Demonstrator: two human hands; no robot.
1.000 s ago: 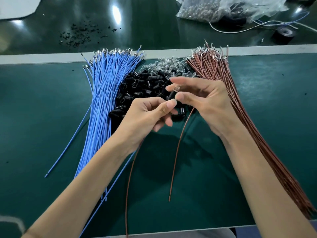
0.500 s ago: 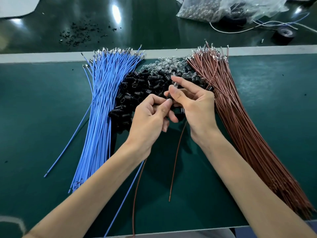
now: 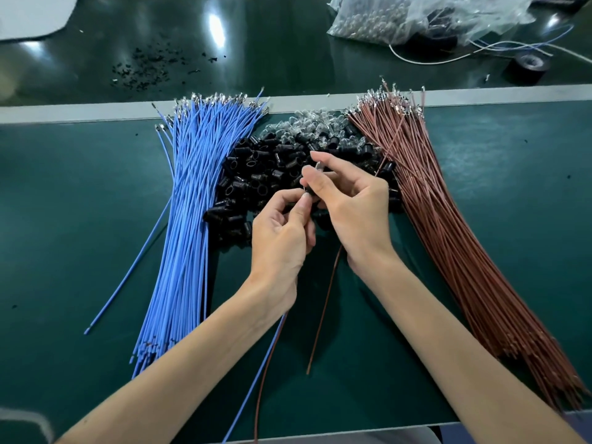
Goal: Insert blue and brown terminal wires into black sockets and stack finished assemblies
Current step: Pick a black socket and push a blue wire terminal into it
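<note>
Dark green matting covers the bench. Blue wires fan out at left and brown wires at right. Black sockets are heaped between them, with clear bulbs on the heap's far side. Over its near edge the hands meet. The left hand is curled, thumb and forefinger pinching a small dark piece. The right hand, also curled, pinches a small glinting part just beyond. A loose brown wire runs from between the hands toward the near edge; which hand grips it I cannot tell. A single blue wire trails from under the left wrist. A plastic bag lies far right.
</note>
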